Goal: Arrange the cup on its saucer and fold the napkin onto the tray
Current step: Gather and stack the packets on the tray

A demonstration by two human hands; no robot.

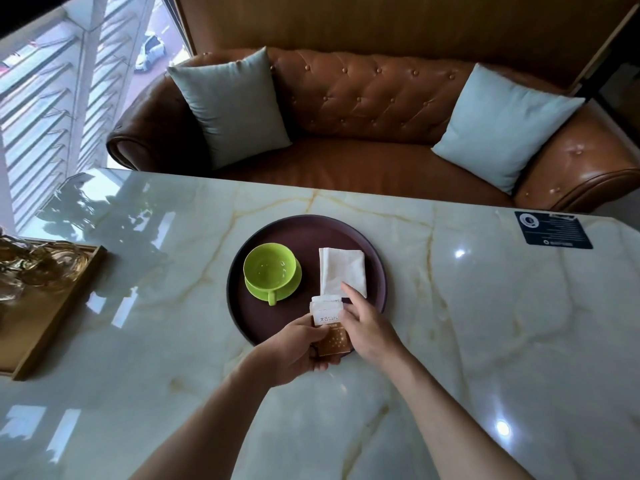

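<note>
A person's left hand [298, 344] is curled around a small stack of paper packets [330, 323], white at the top and brown at the bottom, holding them just above the near rim of the tray. The right hand [367, 327] pinches the right edge of the same stack with thumb and middle fingers, while its forefinger reaches forward and touches the near edge of the napkin [343, 270].

The napkin is white, already folded into a neat rectangle, and lies flat on the right half of a round, dark purple tray [304, 230]. On the left half sits a lime green cup [269, 266], upright and empty, resting on its matching saucer [287, 289] with the handle pointing towards the person. The tray stands near the middle of a pale marble table [485, 306].

Both named steps look finished: cup on saucer, napkin folded on the tray. The step in hand appears to be a finishing touch, placing the packets. The next move probably calls for lowering them onto the bare tray just in front of the napkin, without nudging the fold or the cup handle close by.
</note>
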